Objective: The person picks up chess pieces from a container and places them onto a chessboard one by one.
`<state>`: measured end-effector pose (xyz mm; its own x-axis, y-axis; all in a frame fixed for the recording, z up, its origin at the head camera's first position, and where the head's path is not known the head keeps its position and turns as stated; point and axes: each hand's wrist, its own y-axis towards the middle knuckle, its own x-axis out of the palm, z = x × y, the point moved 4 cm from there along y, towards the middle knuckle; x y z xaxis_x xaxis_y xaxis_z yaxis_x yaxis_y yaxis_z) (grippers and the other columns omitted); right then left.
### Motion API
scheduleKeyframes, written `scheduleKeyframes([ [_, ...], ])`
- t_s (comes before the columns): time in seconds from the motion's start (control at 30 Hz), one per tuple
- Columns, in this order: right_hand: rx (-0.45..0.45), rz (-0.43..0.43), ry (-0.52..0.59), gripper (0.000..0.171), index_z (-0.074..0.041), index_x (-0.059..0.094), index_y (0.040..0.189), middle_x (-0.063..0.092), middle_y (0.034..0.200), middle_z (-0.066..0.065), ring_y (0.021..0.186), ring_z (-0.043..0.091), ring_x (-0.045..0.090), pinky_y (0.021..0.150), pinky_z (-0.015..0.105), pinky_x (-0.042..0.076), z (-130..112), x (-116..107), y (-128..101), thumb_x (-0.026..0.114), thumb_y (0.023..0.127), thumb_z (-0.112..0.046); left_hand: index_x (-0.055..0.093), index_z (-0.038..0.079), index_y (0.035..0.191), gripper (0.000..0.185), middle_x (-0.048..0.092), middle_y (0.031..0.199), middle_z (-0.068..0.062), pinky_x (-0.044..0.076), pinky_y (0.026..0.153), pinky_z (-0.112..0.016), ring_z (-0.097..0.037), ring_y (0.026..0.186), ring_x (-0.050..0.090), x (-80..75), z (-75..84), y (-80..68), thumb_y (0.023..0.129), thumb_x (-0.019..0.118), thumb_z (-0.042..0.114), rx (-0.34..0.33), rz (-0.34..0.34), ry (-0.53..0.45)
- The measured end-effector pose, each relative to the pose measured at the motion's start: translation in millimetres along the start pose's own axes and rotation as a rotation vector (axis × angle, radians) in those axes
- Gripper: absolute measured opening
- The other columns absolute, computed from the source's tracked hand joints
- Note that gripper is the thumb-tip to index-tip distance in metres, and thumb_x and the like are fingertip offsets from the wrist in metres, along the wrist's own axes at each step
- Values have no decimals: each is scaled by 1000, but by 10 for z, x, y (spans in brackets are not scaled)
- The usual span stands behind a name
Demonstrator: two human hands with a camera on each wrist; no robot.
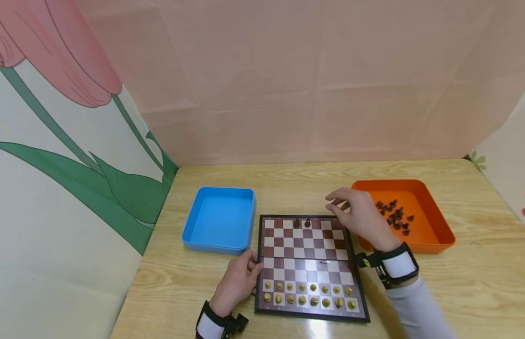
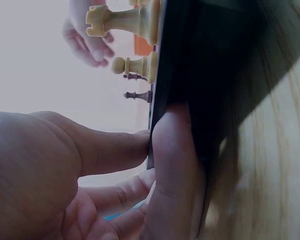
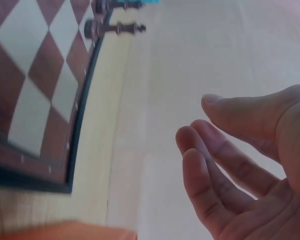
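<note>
A small chessboard (image 1: 307,252) lies on the wooden table. Light pieces (image 1: 308,293) fill its two near rows, and two dark pieces (image 1: 302,222) stand on the far row. My left hand (image 1: 251,266) rests against the board's left edge, and the left wrist view shows its fingertips (image 2: 140,142) touching the black rim (image 2: 190,75). My right hand (image 1: 332,203) hovers over the board's far right corner with relaxed fingers. It holds nothing, as the right wrist view shows the empty palm of this hand (image 3: 197,122). An orange tray (image 1: 436,226) just right of it holds several dark pieces (image 1: 394,216).
An empty blue tray (image 1: 220,219) stands left of the board's far half. Pink and flower-printed walls close in the table at the back and on both sides. Bare wood runs between the trays and the back wall.
</note>
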<state>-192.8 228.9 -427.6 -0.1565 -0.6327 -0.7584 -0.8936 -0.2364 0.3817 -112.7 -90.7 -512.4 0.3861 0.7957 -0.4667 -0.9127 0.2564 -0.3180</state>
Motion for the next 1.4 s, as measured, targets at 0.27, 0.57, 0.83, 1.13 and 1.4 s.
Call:
scheduleKeyframes([
  [0.27,89,40,-46,20,-5,79,111,79,101,11,84,27,73,70,41,65,188,-250,-140,84,92,-3,63,6,113,12,68,86,-3,57,52,-30,-15,67,67,-8,5,11,108,66,16,5,-5,14],
  [0.57,154,116,-96,18,-1,79,110,78,98,17,74,26,71,60,19,54,417,-582,-277,81,92,2,62,6,114,12,68,88,-2,57,54,-31,-15,69,66,-4,1,2,108,65,16,0,-10,15],
  [0.83,254,82,-134,19,5,75,116,76,101,29,70,26,68,48,25,48,674,-779,-386,75,97,-1,63,7,114,12,67,87,-2,56,55,-31,-16,71,65,-4,5,7,108,65,17,-3,-6,35],
  [1.13,365,10,-153,24,5,73,120,75,101,29,55,18,57,42,30,41,889,-792,-442,70,103,-11,63,7,114,13,67,87,-1,54,56,-30,-16,71,64,-7,0,5,109,65,18,1,-3,51],
  [1.4,417,-65,-180,26,9,71,119,73,102,32,52,17,48,44,29,35,1091,-788,-516,66,99,-7,63,7,115,13,67,88,-1,54,56,-29,-15,71,65,-15,2,18,109,64,19,4,-13,51],
])
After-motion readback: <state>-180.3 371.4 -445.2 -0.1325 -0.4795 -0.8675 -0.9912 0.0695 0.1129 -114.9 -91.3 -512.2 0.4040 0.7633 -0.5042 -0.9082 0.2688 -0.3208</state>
